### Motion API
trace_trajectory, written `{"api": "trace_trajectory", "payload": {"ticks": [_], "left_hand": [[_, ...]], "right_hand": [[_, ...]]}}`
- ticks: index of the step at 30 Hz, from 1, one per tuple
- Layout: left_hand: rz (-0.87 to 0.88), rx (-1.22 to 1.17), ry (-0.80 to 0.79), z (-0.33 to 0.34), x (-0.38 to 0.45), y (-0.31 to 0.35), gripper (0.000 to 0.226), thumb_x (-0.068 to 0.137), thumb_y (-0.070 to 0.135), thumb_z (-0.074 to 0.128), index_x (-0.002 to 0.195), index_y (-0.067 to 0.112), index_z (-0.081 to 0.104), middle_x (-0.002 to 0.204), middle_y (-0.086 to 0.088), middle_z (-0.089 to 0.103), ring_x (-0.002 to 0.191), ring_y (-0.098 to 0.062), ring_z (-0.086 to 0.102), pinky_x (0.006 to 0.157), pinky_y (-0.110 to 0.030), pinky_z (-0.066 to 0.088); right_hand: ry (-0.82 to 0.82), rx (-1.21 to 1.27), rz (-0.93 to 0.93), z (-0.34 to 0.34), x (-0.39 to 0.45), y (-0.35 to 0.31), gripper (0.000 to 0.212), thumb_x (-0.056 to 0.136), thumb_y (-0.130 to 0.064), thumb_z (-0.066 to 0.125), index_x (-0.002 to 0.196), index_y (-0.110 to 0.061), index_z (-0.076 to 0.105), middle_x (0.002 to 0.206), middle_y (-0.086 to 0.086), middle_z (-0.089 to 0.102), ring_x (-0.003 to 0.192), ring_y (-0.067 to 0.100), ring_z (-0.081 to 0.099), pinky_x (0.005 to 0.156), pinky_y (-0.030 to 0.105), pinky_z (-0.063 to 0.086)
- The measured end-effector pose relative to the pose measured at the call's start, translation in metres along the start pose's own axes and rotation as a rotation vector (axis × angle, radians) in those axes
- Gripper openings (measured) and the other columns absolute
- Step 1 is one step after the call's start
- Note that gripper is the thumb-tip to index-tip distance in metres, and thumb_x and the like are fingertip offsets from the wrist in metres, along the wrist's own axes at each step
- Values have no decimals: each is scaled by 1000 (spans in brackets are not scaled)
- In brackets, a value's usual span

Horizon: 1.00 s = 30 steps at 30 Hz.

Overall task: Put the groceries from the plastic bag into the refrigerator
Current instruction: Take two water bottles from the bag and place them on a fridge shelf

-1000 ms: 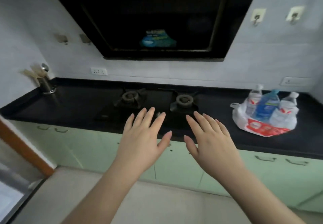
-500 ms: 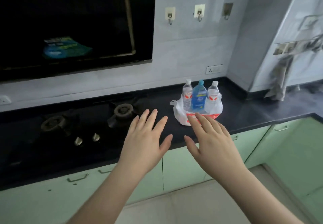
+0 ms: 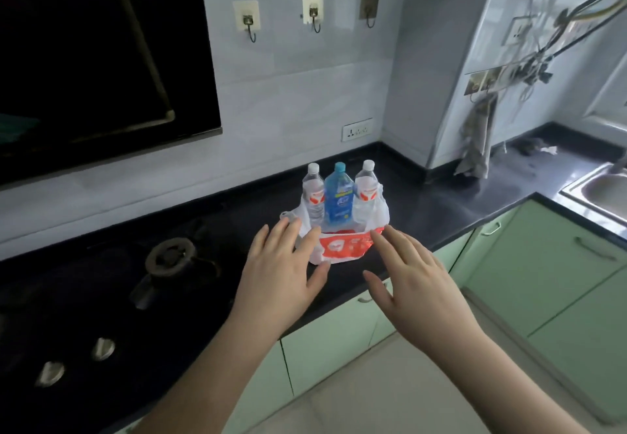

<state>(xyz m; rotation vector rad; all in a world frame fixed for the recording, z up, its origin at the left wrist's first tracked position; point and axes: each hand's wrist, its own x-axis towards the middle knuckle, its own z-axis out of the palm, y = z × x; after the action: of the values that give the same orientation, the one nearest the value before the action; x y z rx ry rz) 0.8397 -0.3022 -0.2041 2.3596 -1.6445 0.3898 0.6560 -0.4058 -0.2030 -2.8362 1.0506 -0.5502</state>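
A white and red plastic bag (image 3: 342, 247) stands on the black counter (image 3: 441, 210). Three bottles stand upright in it: a clear one (image 3: 312, 196) at the left, a blue one (image 3: 338, 198) in the middle, a clear one (image 3: 366, 193) at the right. My left hand (image 3: 281, 274) hovers flat just in front of the bag's left side, fingers spread, holding nothing. My right hand (image 3: 414, 277) hovers open in front of the bag's right side. No refrigerator is in sight.
A gas hob (image 3: 169, 260) with knobs (image 3: 101, 349) lies left of the bag under a black hood (image 3: 101, 60). Wall hooks (image 3: 315, 13) and a socket (image 3: 357, 130) are behind. A cloth (image 3: 476, 148) hangs at the right, near a steel sink (image 3: 604, 189). Green cabinets (image 3: 543, 281) run below.
My view has swung right and closer to the bag, which now sits centred. Both hands stay open and have come up to the bag's front.
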Motion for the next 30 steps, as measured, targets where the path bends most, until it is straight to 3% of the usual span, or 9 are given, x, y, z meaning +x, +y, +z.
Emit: {"api": "trace_trajectory", "payload": {"ticks": [4, 13, 18, 24, 30], "left_hand": [[46, -8, 0, 23, 31, 5, 57, 91, 51, 35, 134, 19, 55, 143, -11, 51, 137, -29, 40, 114, -51, 26], [19, 54, -92, 87, 106, 24, 57, 92, 53, 44, 137, 19, 53, 146, -11, 49, 138, -30, 40, 112, -54, 32], [-2, 61, -118, 115, 133, 33, 57, 91, 50, 36, 132, 16, 57, 142, -14, 52, 134, -31, 43, 107, -54, 39], [-63, 16, -123, 150, 148, 31, 51, 92, 45, 39, 126, 14, 61, 134, -15, 56, 130, -33, 46, 107, -50, 39], [-109, 51, -138, 185, 161, 8, 47, 92, 41, 39, 122, 15, 64, 140, -16, 52, 137, -35, 39, 111, -53, 34]], "right_hand": [[-29, -5, 25, 14, 21, 24, 62, 92, -50, 44, 146, -20, 38, 150, 3, 42, 137, 23, 39, 112, 39, 35], [-96, 36, 1, 48, 86, 99, 61, 93, -48, 48, 145, -17, 39, 149, 6, 44, 138, 24, 38, 113, 39, 32], [-176, 41, -43, 67, 117, 145, 62, 95, -49, 45, 148, -20, 33, 154, 3, 37, 143, 22, 31, 116, 34, 20], [-281, 83, -106, 102, 152, 158, 62, 97, -55, 35, 151, -26, 23, 158, 1, 26, 146, 23, 22, 118, 39, 15], [-339, 86, -165, 144, 184, 154, 63, 94, -54, 39, 149, -25, 29, 158, 5, 27, 147, 26, 20, 115, 39, 10]]}}
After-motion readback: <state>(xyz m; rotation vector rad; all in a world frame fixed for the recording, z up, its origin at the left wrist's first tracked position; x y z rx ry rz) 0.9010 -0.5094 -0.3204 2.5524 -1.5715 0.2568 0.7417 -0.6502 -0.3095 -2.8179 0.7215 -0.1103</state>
